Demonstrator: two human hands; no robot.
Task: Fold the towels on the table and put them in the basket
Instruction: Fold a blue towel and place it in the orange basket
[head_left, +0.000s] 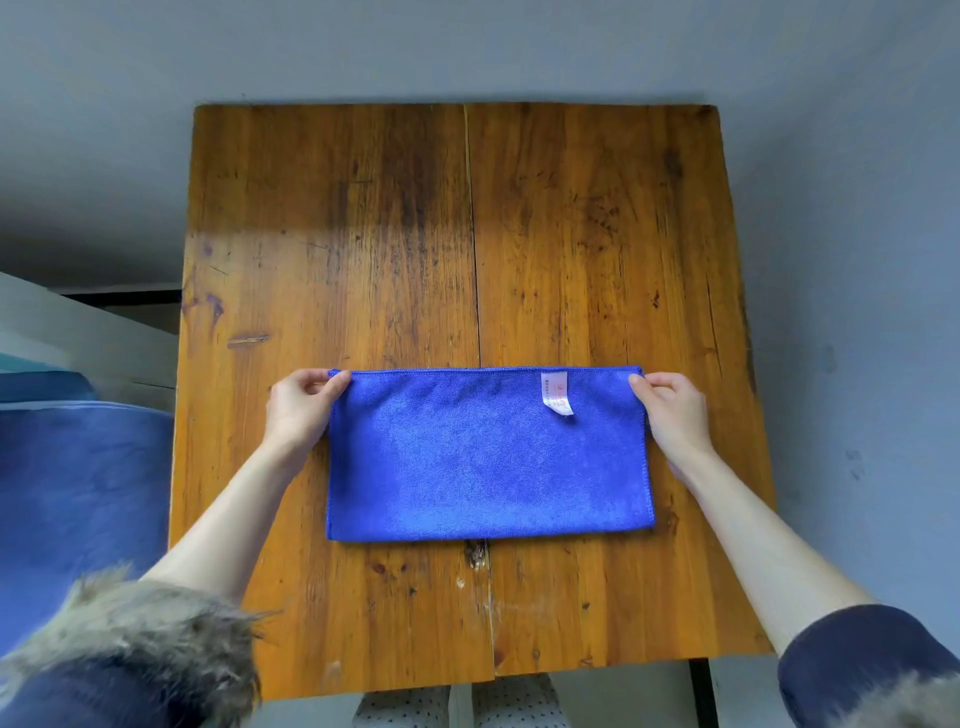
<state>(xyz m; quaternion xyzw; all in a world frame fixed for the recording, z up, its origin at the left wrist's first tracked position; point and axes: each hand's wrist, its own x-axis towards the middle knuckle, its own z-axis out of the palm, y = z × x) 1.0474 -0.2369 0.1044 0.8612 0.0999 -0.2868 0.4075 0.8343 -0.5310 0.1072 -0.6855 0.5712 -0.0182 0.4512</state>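
Note:
A blue towel (483, 462) lies flat on the wooden table (415, 234), folded into a wide rectangle with a white label near its far right edge. My left hand (301, 410) pinches the towel's far left corner. My right hand (672, 410) pinches the far right corner. Both corners lie at table level along the far edge of the towel. No basket is in view.
Bare wood stretches beyond the towel to the table's far edge, with a seam running down the middle. A large blue cloth-covered object (78, 509) and a pale shelf (78, 332) stand at the left. Grey floor surrounds the table.

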